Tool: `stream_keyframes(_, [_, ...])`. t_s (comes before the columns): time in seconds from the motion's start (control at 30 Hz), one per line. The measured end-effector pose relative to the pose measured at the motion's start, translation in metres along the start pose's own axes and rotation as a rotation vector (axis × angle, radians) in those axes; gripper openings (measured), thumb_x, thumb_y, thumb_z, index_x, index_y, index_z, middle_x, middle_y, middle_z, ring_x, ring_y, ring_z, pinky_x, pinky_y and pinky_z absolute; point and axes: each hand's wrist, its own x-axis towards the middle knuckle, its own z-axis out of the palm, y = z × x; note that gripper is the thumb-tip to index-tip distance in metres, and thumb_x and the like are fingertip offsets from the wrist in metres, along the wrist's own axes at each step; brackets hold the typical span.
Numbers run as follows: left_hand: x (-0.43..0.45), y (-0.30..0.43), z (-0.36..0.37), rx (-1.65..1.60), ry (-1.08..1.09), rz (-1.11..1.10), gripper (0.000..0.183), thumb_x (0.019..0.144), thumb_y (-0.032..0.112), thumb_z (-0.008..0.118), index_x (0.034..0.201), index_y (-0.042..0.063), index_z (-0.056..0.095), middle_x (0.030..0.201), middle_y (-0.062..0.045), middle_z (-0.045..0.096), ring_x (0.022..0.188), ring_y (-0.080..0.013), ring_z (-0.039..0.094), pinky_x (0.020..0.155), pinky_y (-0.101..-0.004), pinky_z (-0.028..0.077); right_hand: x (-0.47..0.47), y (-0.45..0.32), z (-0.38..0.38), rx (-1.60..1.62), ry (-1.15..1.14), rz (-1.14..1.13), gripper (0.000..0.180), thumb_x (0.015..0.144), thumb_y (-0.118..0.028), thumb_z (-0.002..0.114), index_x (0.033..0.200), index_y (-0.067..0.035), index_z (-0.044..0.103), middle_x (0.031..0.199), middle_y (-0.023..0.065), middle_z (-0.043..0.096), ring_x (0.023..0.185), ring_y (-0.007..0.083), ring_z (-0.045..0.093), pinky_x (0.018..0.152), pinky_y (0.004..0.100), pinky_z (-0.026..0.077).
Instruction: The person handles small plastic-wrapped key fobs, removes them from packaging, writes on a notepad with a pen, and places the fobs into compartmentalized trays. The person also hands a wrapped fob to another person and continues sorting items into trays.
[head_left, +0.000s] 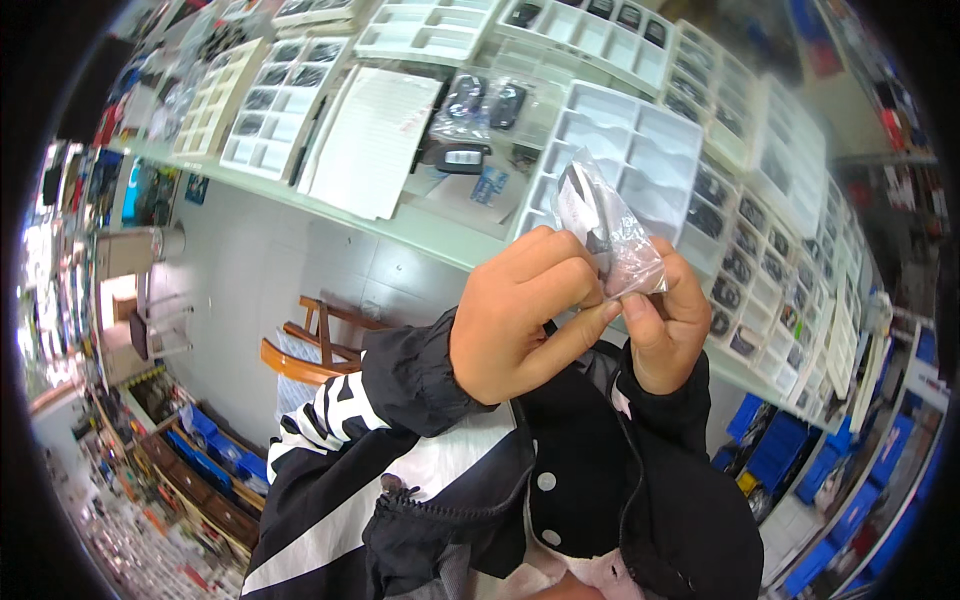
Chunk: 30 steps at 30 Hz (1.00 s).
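Both hands hold up a small clear plastic bag (634, 255) above the glass counter's front edge. Inside the bag is a dark car key fob (598, 241) with a pale piece beside it, possibly paper. My left hand (517, 315) grips the bag's lower left side, thumb and fingertips together at its edge. On the other side, my right hand (667, 322) pinches the bag's lower right edge. The two thumbs nearly touch. Behind the bag lies a white compartment tray (664, 169). A black key fob (463, 159) and bagged key fobs (469, 97) rest farther left.
On the glass counter (465, 244) are ruled paper sheets (367, 142) and several compartment trays of key fobs (750, 232). A wooden chair (319, 349) stands left of my body. Blue bins (780, 446) fill shelves at the right.
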Motion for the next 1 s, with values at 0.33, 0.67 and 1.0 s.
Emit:
stream_keyframes(0.33, [-0.002,-0.024,-0.034,0.072,0.053,-0.01,0.014,0.071,0.005,0.066,0.076,0.003,0.053,0.075,-0.008,0.05,0.065,-0.0259,0.048,0.055,-0.0319,0.039,0.026,0.03,0.029,0.154,-0.032,0.057,0.005,0.083,0.001,0.048,0.087,0.001,0.05,0.092,0.0074,0.049,0.083,0.0118,0.047,0.077,0.0249,0.038])
stream_keyframes(0.67, [0.013,-0.102,-0.141,-0.735,-0.012,-0.706,0.047,0.088,0.026,0.051,0.124,-0.002,0.041,0.111,-0.013,0.05,0.096,-0.0176,0.053,0.078,-0.0332,0.051,0.06,0.059,0.089,0.424,0.283,0.078,0.013,0.077,-0.01,0.048,0.085,0.0,0.05,0.087,0.0102,0.055,0.083,0.017,0.051,0.076,0.0298,0.04])
stream_keyframes(1.0, [0.022,-0.142,-0.187,-0.623,-0.004,-0.125,0.018,0.074,-0.014,0.05,0.085,-0.002,0.058,0.089,-0.012,0.057,0.084,-0.0159,0.056,0.072,-0.0256,0.046,0.085,0.091,0.153,0.083,0.368,0.221,0.053,0.081,-0.016,0.054,0.129,-0.003,0.035,0.134,0.0194,0.035,0.124,0.0287,0.035,0.099,0.0421,0.033])
